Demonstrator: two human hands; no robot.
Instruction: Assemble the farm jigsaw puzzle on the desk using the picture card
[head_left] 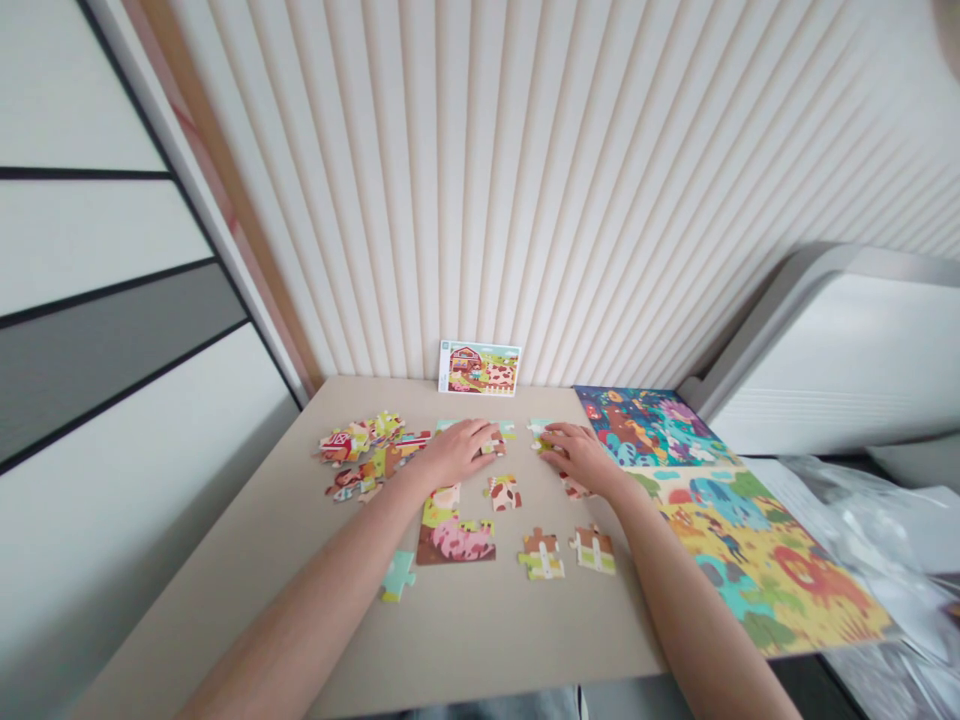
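My left hand lies palm down on the beige table, fingers curled over small puzzle pieces near the back. My right hand rests close beside it, fingertips pinching a light green piece. A joined block with a pink pig lies just in front of my left hand. Loose pieces and two more lie between my forearms. A heap of unsorted pieces sits to the left of my left hand.
A small reference picture card leans against the ribbed wall at the back. Two finished colourful puzzles cover the table's right side and overhang the edge. A single pale blue piece lies by my left forearm. Clear plastic bags lie at right.
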